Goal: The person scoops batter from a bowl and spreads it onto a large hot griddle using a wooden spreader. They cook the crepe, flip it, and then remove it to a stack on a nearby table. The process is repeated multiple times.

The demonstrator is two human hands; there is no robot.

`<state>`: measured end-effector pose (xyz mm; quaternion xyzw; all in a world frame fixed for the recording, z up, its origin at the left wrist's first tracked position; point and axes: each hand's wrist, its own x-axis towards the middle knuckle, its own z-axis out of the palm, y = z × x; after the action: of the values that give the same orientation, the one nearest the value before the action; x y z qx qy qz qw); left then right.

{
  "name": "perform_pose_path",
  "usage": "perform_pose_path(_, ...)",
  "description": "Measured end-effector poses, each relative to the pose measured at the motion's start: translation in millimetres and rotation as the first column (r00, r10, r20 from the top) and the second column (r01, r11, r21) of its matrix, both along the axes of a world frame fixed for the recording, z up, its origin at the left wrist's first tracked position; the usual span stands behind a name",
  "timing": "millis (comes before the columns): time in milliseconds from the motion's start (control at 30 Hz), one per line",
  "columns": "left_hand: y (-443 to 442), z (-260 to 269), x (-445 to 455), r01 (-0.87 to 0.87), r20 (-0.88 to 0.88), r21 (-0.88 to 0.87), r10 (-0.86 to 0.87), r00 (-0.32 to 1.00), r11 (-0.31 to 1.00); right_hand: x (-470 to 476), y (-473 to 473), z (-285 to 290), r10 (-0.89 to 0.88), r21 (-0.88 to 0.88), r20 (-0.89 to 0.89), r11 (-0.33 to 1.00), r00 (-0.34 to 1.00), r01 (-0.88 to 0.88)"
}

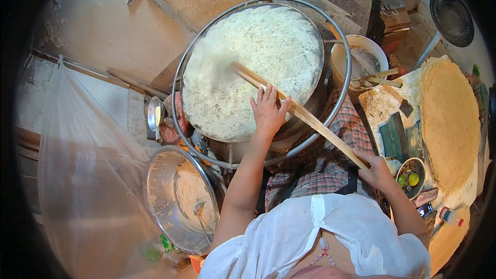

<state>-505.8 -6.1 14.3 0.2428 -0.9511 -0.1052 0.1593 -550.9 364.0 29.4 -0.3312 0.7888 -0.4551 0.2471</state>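
Note:
A large round griddle [252,46] with a whitish, mottled layer over its top lies before me, inside a raised metal ring [346,85]. A long flat wooden stick [321,126] slants across it, its far end low over the middle of the layer. My left hand [269,112] is laid on the stick near the griddle's front edge, fingers over the wood and thumb to the right. Closed around the stick's near end is my right hand [375,173], outside the ring at the right. Steam or haze blurs the area beside the far tip.
Left of me stands a metal basin [155,193] of pale batter or dough with a ladle [200,217]. Thin plastic sheeting [93,170] hangs beyond it. Rightward are a bucket [378,46], a large round flatbread stack [449,124], a bowl with limes [420,193] and a fan [451,17].

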Motion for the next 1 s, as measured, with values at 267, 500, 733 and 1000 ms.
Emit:
perform_pose_path(267,-33,4,114,-0.268,0.025,0.073,0.267,0.963,0.961,3,-50,5,0.341,0.076,-0.135,0.94,0.93,-0.334)
perform_pose_path(500,-14,16,227,-0.264,-0.358,0.502,0.476,0.804,0.824,16,-61,11,0.429,0.058,0.037,0.901,0.903,-0.43)
perform_pose_path(733,24,22,230,-0.25,-0.308,0.679,0.577,0.756,0.69,16,-75,6,0.164,-0.048,0.076,0.986,0.983,-0.161)
perform_pose_path(1000,101,-3,171,-0.024,-0.256,0.631,0.237,0.937,0.776,12,-56,24,-0.07,-0.28,0.573,0.92,0.816,0.275)
